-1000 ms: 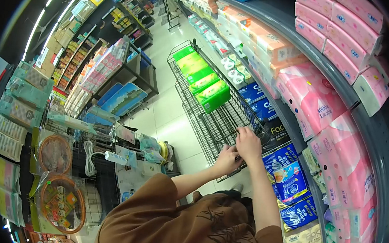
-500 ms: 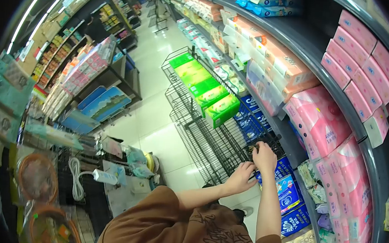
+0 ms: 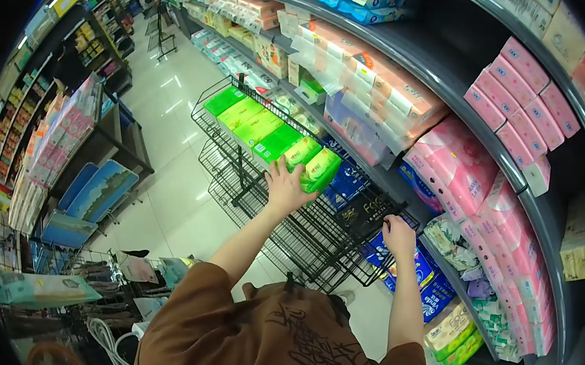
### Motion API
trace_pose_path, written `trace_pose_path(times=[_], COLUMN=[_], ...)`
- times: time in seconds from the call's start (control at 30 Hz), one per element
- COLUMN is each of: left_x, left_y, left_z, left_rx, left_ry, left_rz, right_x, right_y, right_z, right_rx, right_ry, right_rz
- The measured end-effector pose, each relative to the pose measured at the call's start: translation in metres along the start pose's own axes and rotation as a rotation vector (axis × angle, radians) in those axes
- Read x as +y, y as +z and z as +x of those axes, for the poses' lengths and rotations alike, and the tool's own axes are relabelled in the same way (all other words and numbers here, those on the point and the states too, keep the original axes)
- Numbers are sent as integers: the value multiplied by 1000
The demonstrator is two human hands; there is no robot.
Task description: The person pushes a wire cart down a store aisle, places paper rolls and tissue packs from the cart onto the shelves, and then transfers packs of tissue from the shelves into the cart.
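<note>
A row of green tissue packs (image 3: 262, 128) lies in a black wire rack (image 3: 255, 210) beside the shelf. My left hand (image 3: 287, 190) rests on the nearest green pack (image 3: 323, 168), fingers spread over its near end and thumb apart. To the right, a black pack with yellow lettering (image 3: 366, 211) lies at the near part of the rack. My right hand (image 3: 399, 237) is closed at this pack's right edge, beside the rack's end; its fingertips are partly hidden. Below the rack are blue tissue packs (image 3: 429, 292).
A long grey shelf (image 3: 448, 78) curves along the right, holding pink tissue bundles (image 3: 457, 166) and orange tissue packs (image 3: 379, 65). On the left stands a display table (image 3: 125, 143) with boards (image 3: 100, 190) leaning against it. The tiled aisle floor (image 3: 167, 102) runs between them.
My left hand has left my right hand's side and reached forward and left onto the nearest green pack. My right hand stays at the rack's near end. The view has shifted right.
</note>
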State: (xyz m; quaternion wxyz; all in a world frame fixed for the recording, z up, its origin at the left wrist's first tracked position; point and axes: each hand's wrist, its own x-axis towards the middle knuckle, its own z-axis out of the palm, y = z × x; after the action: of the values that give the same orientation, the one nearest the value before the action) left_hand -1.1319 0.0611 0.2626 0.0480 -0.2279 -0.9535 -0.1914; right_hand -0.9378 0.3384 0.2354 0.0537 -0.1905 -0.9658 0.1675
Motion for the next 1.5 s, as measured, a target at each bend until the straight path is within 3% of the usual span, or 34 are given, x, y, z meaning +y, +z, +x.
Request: trace_pose_path(times=[0.27,0.4,0.6,0.7,0.73,0.8,0.83,0.87,0.9,0.93,0.97,1.0,1.23,1.43,1.5], left_x=[-3,-10,-5,9,11,26,33,49,61,77,86,109,177,220,235], left_y=[-7,-6,-33,-44,-45,-50,-43,-47,-46,-46,-36,-49,-45,-17,-12], left_z=[0,6,-34,-63,-70,-90,-104,-115,-127,-140,-154,-158,-152,-130,-131], left_rx=[-28,-86,143,170,100,12,31,6,-65,-137,-123,-149,-422,-593,-670], left_ry=[4,-7,50,8,8,74,142,200,218,238,256,266,376,601,638], left_rz=[141,-37,-212,-514,-629,-776,-818,-865,-965,-1006,-938,-917,-1051,-966,-1018], right_x=[-6,-6,2,-16,-24,-27,-5,-19,-33,-48,-54,-48,6,48,56], right_y=[0,3,3,-17,-24,-8,26,17,9,-2,-10,-1,-59,-80,-102], right_z=[-5,-7,-8,-12,-16,-37,-51,-80,-105,-132,-150,-159,-170,-180,-189], right_rx=[7,50,49,26,24,162,56,-136,-91,-169,-108,-111,-15,45,162], right_ry=[-7,-41,-76,-43,-21,-17,-110,-58,-215,-38,24,148,-48,175,138], right_rz=[-65,-53,-13,217,318,1026,1165,1600,1460,1503,1518,1720,1600,1778,1706])
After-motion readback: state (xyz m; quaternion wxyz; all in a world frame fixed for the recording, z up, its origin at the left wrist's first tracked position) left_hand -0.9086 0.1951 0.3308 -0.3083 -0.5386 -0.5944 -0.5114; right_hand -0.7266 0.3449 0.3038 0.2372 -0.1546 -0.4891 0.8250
